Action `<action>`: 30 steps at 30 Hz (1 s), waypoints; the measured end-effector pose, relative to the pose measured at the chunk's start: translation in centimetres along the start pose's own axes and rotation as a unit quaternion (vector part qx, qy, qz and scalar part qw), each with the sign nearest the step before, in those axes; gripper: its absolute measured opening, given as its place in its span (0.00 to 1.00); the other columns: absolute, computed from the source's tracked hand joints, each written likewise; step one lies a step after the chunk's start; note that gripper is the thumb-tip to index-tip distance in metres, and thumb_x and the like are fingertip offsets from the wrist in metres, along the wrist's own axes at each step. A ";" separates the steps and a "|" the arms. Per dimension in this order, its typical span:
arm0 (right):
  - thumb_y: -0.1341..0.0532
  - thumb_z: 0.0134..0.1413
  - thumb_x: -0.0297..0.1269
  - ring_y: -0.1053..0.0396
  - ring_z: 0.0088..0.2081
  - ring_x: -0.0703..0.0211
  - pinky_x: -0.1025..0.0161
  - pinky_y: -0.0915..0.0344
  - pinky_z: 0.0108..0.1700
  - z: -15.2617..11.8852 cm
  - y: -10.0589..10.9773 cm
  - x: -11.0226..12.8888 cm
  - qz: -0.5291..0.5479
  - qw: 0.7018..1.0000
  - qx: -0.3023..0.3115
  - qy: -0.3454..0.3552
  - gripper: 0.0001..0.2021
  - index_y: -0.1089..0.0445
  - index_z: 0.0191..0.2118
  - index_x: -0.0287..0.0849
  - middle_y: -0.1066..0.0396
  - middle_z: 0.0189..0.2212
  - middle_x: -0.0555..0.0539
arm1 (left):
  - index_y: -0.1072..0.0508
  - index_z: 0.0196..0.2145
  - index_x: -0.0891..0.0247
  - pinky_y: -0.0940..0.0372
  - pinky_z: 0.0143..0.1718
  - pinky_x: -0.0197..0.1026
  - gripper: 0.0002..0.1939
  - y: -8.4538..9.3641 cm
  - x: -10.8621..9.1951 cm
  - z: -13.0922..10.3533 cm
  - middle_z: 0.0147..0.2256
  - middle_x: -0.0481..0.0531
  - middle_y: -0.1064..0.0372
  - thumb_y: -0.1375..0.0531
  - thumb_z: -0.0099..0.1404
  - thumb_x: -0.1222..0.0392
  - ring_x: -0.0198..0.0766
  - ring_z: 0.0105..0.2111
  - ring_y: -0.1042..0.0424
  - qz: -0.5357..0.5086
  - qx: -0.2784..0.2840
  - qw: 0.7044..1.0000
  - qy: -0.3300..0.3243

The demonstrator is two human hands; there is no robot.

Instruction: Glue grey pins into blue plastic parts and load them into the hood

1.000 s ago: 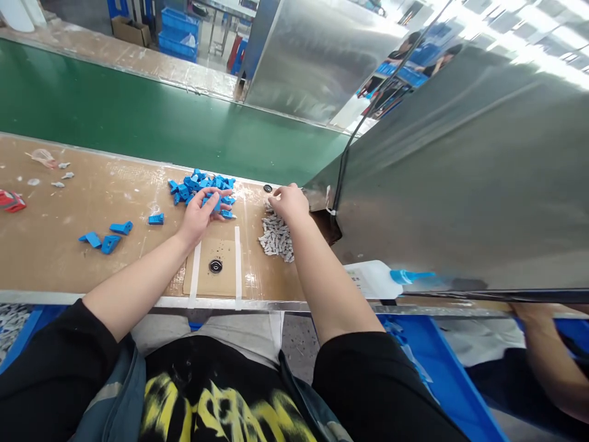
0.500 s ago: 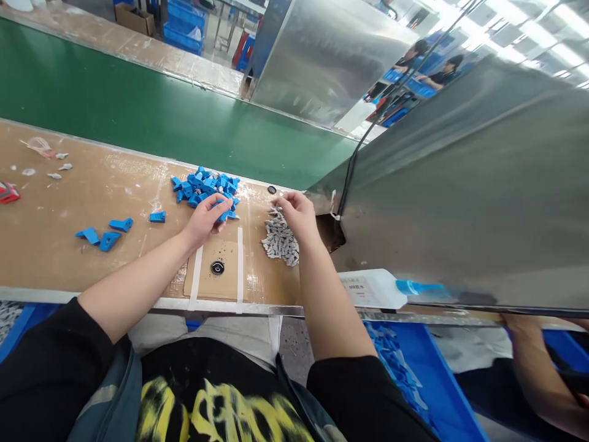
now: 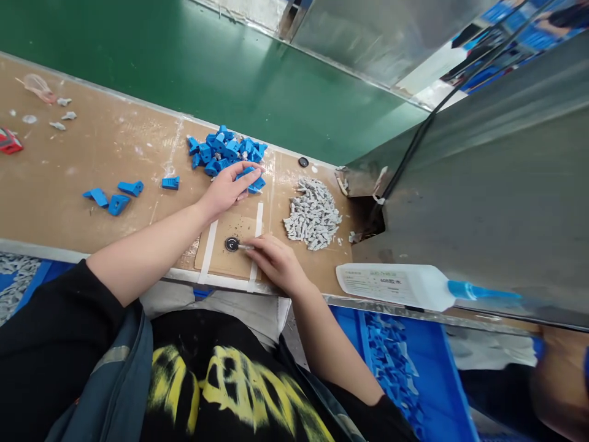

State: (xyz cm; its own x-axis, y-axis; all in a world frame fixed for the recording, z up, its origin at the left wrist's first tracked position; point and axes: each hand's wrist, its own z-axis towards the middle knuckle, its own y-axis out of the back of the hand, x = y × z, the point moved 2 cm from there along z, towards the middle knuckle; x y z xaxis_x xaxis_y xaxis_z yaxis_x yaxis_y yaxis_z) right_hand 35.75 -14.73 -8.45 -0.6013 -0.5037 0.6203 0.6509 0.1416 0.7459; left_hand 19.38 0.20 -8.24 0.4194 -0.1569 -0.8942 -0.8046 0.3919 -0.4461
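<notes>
My left hand (image 3: pixel 230 189) is closed around a blue plastic part (image 3: pixel 252 182), just in front of a heap of similar blue parts (image 3: pixel 225 149). Between thumb and fingers, my right hand (image 3: pixel 278 261) pinches a small grey plastic piece (image 3: pixel 247 247). The tip of that piece meets the edge of a small round black cap (image 3: pixel 232 244) holding something dark and shiny. Under the cap lies a cardboard pad (image 3: pixel 221 263) with white tape strips and dark specks around the cap. A pile of small grey pieces (image 3: pixel 313 215) lies beyond my right hand.
Several loose blue parts (image 3: pixel 118 204) lie to the left. A white bottle with a blue nozzle (image 3: pixel 396 285) lies along the right front edge, beside a metal panel (image 3: pixel 483 184). Another black cap (image 3: pixel 303 162) sits at the back. A co-worker's arm (image 3: pixel 564 374) shows at lower right.
My right hand has moved from the grey pile down and left to the black cap, with a grey piece in it. My left hand still holds the blue part. The view has tilted down.
</notes>
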 end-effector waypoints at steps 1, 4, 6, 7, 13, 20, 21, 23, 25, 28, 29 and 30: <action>0.41 0.73 0.36 0.24 0.46 0.52 0.53 0.25 0.49 0.1 0.0 0.2 -0.013 1.000 0.004 0.015 0.10 0.27 0.54 0.47 0.22 0.45 0.42 | 0.25 0.42 0.60 0.56 0.19 0.35 0.13 0.0 0.1 0.0 0.29 0.46 0.37 0.32 0.69 0.50 0.27 0.20 0.45 0.008 -0.003 1.000 -0.007; 0.42 0.74 0.34 0.25 0.44 0.52 0.53 0.26 0.48 0.4 0.0 0.7 -0.055 0.997 0.022 0.054 0.09 0.28 0.53 0.44 0.22 0.43 0.41 | 0.29 0.38 0.60 0.56 0.20 0.36 0.15 0.0 0.4 0.1 0.29 0.47 0.34 0.32 0.70 0.48 0.27 0.19 0.46 0.033 -0.004 0.999 -0.020; 0.44 0.74 0.34 0.27 0.43 0.51 0.52 0.26 0.47 0.6 0.2 1.0 -0.087 0.993 0.046 0.064 0.10 0.28 0.54 0.43 0.23 0.42 0.40 | 0.32 0.36 0.60 0.54 0.21 0.37 0.16 0.1 0.5 0.1 0.27 0.47 0.35 0.33 0.71 0.48 0.29 0.20 0.44 0.048 0.002 0.998 -0.031; 0.45 0.75 0.34 0.28 0.43 0.50 0.52 0.27 0.46 0.8 0.3 1.1 -0.105 0.990 0.059 0.068 0.10 0.28 0.54 0.43 0.24 0.42 0.40 | 0.33 0.35 0.60 0.52 0.22 0.37 0.16 0.1 0.6 0.1 0.27 0.47 0.36 0.33 0.71 0.49 0.30 0.20 0.41 0.056 0.004 0.998 -0.038; 0.48 0.72 0.25 0.31 0.44 0.47 0.51 0.28 0.44 2.4 1.1 2.7 -0.216 0.953 0.180 0.116 0.14 0.28 0.54 0.39 0.26 0.42 0.38 | 0.35 0.32 0.60 0.44 0.28 0.38 0.14 0.1 0.5 -0.3 0.27 0.45 0.38 0.33 0.67 0.56 0.33 0.24 0.39 0.158 -0.001 0.985 -0.070; 0.45 0.76 0.39 0.29 0.39 0.51 0.55 0.32 0.40 4.5 1.8 2.7 -0.195 0.964 0.136 0.117 0.13 0.25 0.42 0.40 0.25 0.35 0.42 | 0.43 0.18 0.61 0.53 0.29 0.44 0.25 0.0 0.2 -0.8 0.19 0.48 0.46 0.45 0.73 0.54 0.36 0.23 0.46 0.352 0.031 0.933 -0.071; 0.44 0.76 0.42 0.29 0.37 0.52 0.56 0.32 0.39 4.4 2.1 2.2 -0.162 0.979 0.085 0.090 0.14 0.25 0.41 0.42 0.25 0.34 0.43 | 0.45 0.18 0.60 0.55 0.29 0.45 0.26 -0.1 0.2 -0.9 0.19 0.48 0.47 0.45 0.73 0.54 0.37 0.23 0.47 0.366 0.031 0.927 -0.070; 0.45 0.75 0.48 0.29 0.33 0.55 0.57 0.33 0.37 4.0 2.5 0.7 -0.098 0.994 -0.054 -0.004 0.18 0.26 0.37 0.44 0.26 0.29 0.46 | 0.48 0.18 0.60 0.58 0.29 0.46 0.26 -0.1 0.2 -0.9 0.18 0.48 0.50 0.45 0.73 0.53 0.37 0.23 0.49 0.385 0.031 0.920 -0.067; 0.46 0.75 0.52 0.31 0.28 0.56 0.57 0.34 0.35 3.4 2.8 -0.8 -0.051 0.974 -0.192 -0.109 0.22 0.28 0.32 0.46 0.29 0.25 0.49 | 0.49 0.19 0.60 0.59 0.30 0.46 0.27 -0.1 0.4 -0.9 0.18 0.48 0.52 0.45 0.73 0.52 0.37 0.23 0.51 0.393 0.032 0.917 -0.062; 0.46 0.72 0.55 0.32 0.26 0.55 0.56 0.34 0.35 3.0 2.5 -2.2 -0.007 0.942 -0.280 -0.184 0.23 0.30 0.29 0.47 0.31 0.22 0.50 | 0.48 0.19 0.60 0.58 0.30 0.46 0.27 -0.1 0.5 -0.9 0.18 0.48 0.50 0.43 0.73 0.52 0.38 0.22 0.51 0.396 0.033 0.916 -0.059; 0.45 0.71 0.56 0.32 0.27 0.55 0.56 0.34 0.35 3.1 2.3 -2.5 0.000 0.941 -0.282 -0.188 0.23 0.30 0.29 0.47 0.30 0.22 0.50 | 0.48 0.19 0.60 0.58 0.30 0.47 0.27 -0.1 0.6 -0.9 0.18 0.48 0.50 0.43 0.73 0.52 0.38 0.22 0.51 0.400 0.033 0.914 -0.059; 0.44 0.71 0.56 0.31 0.27 0.56 0.56 0.34 0.35 3.2 2.2 -2.6 0.003 0.941 -0.279 -0.189 0.23 0.30 0.29 0.46 0.30 0.22 0.50 | 0.47 0.18 0.60 0.58 0.30 0.47 0.27 -0.1 0.6 -1.0 0.18 0.48 0.49 0.43 0.73 0.52 0.38 0.22 0.51 0.406 0.033 0.911 -0.061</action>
State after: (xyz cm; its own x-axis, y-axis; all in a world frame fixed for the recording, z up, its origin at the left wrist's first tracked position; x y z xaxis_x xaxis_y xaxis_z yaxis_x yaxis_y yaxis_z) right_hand 37.27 -10.40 -7.68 -0.6494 -0.1511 0.7453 0.7342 -0.3798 0.5628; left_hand 19.31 -0.80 -8.76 -0.2567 0.3099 -0.9155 -0.8448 0.3882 0.3683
